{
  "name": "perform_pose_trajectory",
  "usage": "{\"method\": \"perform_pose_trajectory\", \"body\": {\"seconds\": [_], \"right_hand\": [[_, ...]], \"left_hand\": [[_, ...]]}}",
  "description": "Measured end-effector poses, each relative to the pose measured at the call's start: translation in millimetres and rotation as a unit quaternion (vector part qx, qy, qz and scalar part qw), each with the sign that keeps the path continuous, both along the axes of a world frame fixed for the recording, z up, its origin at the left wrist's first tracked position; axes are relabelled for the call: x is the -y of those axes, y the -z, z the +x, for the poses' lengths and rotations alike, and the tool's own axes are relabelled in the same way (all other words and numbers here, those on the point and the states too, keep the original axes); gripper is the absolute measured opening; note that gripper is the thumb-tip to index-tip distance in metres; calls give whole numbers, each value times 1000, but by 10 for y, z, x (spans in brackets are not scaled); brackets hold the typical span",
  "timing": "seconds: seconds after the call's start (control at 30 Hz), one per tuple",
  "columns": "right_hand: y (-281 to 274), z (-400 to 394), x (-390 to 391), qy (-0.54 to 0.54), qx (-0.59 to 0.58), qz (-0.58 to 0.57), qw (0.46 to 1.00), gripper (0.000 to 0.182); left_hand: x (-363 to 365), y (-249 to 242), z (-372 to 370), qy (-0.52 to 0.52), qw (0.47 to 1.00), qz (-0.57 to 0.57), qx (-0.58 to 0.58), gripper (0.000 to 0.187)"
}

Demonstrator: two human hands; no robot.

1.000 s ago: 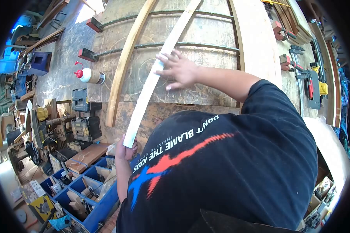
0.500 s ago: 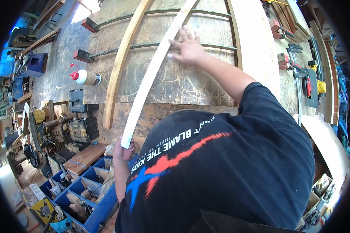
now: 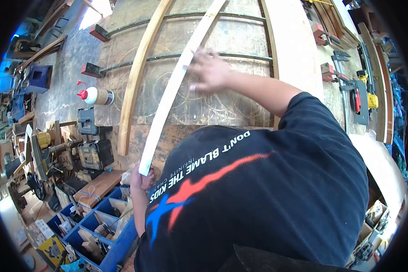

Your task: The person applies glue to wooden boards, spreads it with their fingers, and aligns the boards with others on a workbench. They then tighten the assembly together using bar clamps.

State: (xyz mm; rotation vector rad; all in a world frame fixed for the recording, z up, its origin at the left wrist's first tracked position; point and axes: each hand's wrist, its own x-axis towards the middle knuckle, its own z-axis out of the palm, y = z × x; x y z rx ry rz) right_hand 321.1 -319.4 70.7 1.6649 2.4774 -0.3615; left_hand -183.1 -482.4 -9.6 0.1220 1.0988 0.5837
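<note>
A long pale wood strip [image 3: 171,93] runs slantwise across the workbench, its near end jutting past the edge. My left hand [image 3: 142,178] is closed around that near end, low at the left of my body. Farther up the strip, my right hand [image 3: 209,71] is stretched out with fingers spread, blurred by motion, its fingertips right at the strip's right edge. A second wood strip [image 3: 137,77] lies to the left, and a wide pale board [image 3: 299,63] to the right. Metal clamp bars [image 3: 154,56] cross beneath the strips.
A glue bottle [image 3: 97,96] with a red cap stands on the left of the bench [image 3: 199,106]. Red clamp heads [image 3: 327,72] are at the right. Below left are black tool cases [image 3: 95,154] and a blue divided crate [image 3: 93,222] of offcuts.
My right hand has slid down and left along the strip toward me. The left hand keeps its hold on the near end. The whole view has shifted slightly.
</note>
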Motion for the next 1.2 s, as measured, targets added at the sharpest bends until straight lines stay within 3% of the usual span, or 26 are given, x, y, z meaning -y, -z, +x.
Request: {"method": "perform_pose_trajectory", "body": {"seconds": [0.03,0.1,0.17,0.27,0.3,0.4,0.43,0.57,0.67,0.8,0.93,0.97,1.1,1.2], "right_hand": [[64,-87,44,-48,2,10,999,91],[190,-6,-52,33,-19,24,999,90],[176,160,-273,159,-6,35,987,89],[358,427,-528,243,-12,118,963,89],[150,317,-477,181,13,64,981,89],[117,83,-269,-91,-2,59,994,89],[305,88,-302,-111,-8,87,990,87],[302,361,-752,178,41,94,979,81],[256,378,-722,167,42,99,980,82],[157,210,-443,-109,-4,56,992,80],[360,595,-979,131,10,85,988,76],[371,646,-1022,139,34,128,981,77],[56,311,-652,-94,-15,73,993,81],[133,369,-677,-55,5,56,997,81]], "left_hand": [[-9,5,-4,-5,1000,1,13,50],[-20,1,-37,-17,999,4,35,40],[-26,17,-53,-22,1000,0,20,40],[-19,61,-130,-7,1000,-6,28,40],[-43,82,-151,4,999,-7,37,40],[-75,167,-149,-18,997,-7,-77,49],[-85,172,-160,-19,997,-8,-70,48],[-103,145,-171,-18,997,-14,-72,45],[-97,164,-195,-16,998,-19,-62,43],[-95,116,-111,-41,997,-15,-64,41],[-79,125,-87,-55,996,-32,-70,41],[-92,117,-78,-56,995,-41,-73,42],[-123,32,-71,-66,989,-76,-105,45],[-196,-36,-55,-49,989,-68,-124,48]]}}
